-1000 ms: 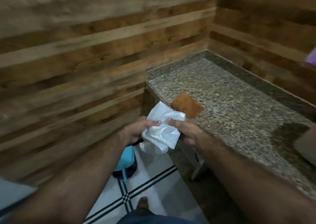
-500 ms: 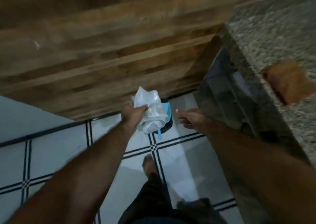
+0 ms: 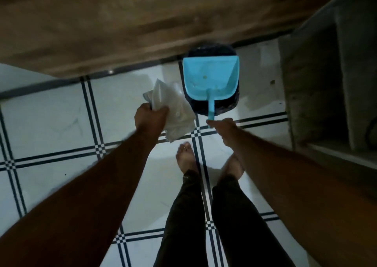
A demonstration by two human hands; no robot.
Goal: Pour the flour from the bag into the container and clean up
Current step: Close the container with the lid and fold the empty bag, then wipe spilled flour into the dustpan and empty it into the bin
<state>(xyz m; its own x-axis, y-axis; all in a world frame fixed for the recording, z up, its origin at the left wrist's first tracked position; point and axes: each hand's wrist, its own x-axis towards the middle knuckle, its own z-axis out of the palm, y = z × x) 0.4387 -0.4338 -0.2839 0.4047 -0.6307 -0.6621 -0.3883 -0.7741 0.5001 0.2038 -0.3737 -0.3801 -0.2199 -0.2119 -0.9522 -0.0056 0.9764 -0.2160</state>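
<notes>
I look straight down at the floor. My left hand [image 3: 152, 117] grips a crumpled, translucent white flour bag [image 3: 173, 111], held above the tiles. A light blue dustpan [image 3: 210, 77] lies on top of a dark bin lined with a black bag [image 3: 212, 103] against the wall. My right hand [image 3: 224, 129] is at the end of the dustpan's handle [image 3: 211, 109], fingertips touching it; whether they close around it is unclear. The container is out of view.
A wood-patterned wall [image 3: 122, 32] runs across the top. The side of the stone counter [image 3: 318, 87] stands at the right. White floor tiles with dark double lines [image 3: 61, 123] lie below. My two bare feet [image 3: 186, 156] stand just behind the bin.
My view has tilted down from the countertop to the floor. My right hand let go of the bag and reached the dustpan handle. The left hand keeps the bag, now beside the bin.
</notes>
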